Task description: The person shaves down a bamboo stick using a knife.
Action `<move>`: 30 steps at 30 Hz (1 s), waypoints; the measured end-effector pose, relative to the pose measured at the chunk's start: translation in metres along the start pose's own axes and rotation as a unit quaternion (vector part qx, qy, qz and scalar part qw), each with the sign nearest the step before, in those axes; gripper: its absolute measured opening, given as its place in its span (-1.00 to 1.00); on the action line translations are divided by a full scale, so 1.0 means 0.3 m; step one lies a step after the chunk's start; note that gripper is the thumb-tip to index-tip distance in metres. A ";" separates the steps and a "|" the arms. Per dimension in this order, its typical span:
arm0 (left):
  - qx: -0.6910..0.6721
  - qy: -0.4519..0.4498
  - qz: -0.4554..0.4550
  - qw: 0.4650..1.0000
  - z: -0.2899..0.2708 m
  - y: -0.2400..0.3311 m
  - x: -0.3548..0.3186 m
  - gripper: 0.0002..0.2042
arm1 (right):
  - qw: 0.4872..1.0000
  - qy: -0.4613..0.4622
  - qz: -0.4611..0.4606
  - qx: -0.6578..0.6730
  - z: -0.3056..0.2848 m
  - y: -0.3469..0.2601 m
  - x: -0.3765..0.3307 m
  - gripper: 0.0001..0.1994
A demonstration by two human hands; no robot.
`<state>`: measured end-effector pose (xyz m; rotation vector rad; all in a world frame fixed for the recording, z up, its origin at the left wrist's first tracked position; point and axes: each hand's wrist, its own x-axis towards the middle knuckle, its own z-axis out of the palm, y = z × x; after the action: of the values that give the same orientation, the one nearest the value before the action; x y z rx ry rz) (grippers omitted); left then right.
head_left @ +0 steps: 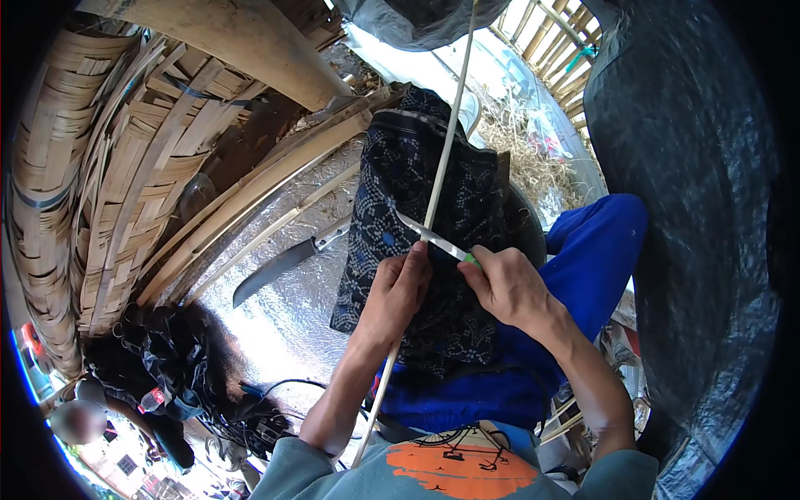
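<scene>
Both hands work close: left hand (pixel 398 287) pinches thin bamboo strip (pixel 439 167); right hand (pixel 506 283) grips flat steel knife (pixel 430 237).

Woven bamboo panels (pixel 100 167) stacked at left, bamboo beam (pixel 242 42) overhead, silvery ground sheet (pixel 283 308) below, black tarp (pixel 692 208) at right, dry straw (pixel 533 158) beyond. Harsh daylight.

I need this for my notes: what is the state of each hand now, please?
Left hand: closed on the thin bamboo strip.
Right hand: closed on the small knife, blade against the strip.
</scene>
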<state>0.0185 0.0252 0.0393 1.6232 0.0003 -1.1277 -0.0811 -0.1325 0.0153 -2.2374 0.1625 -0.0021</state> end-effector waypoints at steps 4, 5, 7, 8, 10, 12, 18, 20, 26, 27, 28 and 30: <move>-0.018 0.035 -0.011 0.999 0.010 -0.019 -0.001 -0.49 | 0.997 -0.005 0.054 -0.063 0.008 -0.015 0.016 -0.67; -0.020 0.034 -0.012 0.999 0.015 -0.031 -0.009 -0.49 | 0.990 -0.020 0.115 -0.081 -0.003 -0.017 0.032 -0.66; 0.009 0.030 -0.003 0.999 0.026 -0.061 -0.023 -0.49 | 0.989 0.018 0.105 -0.098 0.001 0.031 0.059 -0.64; 0.021 0.036 0.000 0.999 0.027 -0.050 -0.029 -0.49 | 0.990 0.015 0.095 -0.099 0.001 0.038 0.064 -0.63; 0.049 0.037 -0.004 0.998 0.027 -0.032 -0.048 -0.49 | 0.984 0.012 0.133 -0.121 0.000 0.051 0.091 -0.60; 0.109 0.016 0.010 0.994 0.024 -0.052 -0.061 -0.47 | 0.979 0.059 0.141 -0.138 -0.044 0.154 0.129 -0.58; 0.256 0.079 0.076 0.960 -0.003 0.052 -0.031 -0.53 | 0.985 0.142 0.016 -0.095 -0.135 0.077 0.075 -0.55; 0.287 0.090 0.086 0.950 0.008 0.061 0.002 -0.54 | 0.994 0.094 -0.004 -0.058 -0.109 0.050 0.030 -0.56; 0.359 0.114 0.128 0.918 0.022 0.033 0.026 -0.61 | 0.999 0.028 0.018 0.040 -0.027 0.013 -0.004 -0.61; 0.367 0.120 0.131 0.913 0.026 0.033 0.025 -0.62 | 0.998 0.048 -0.003 0.026 -0.014 0.014 -0.009 -0.63; 0.374 0.127 0.134 0.909 0.032 0.032 0.025 -0.63 | 0.997 0.070 -0.030 -0.002 -0.001 0.023 -0.013 -0.66; 0.383 0.135 0.148 0.902 0.035 0.010 0.027 -0.64 | 0.998 0.062 -0.027 -0.017 0.010 0.034 -0.017 -0.66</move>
<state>0.0176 0.0119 0.0368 2.3670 -0.5540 -0.6781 -0.0870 -0.1357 0.0058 -2.2764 0.1709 -0.1689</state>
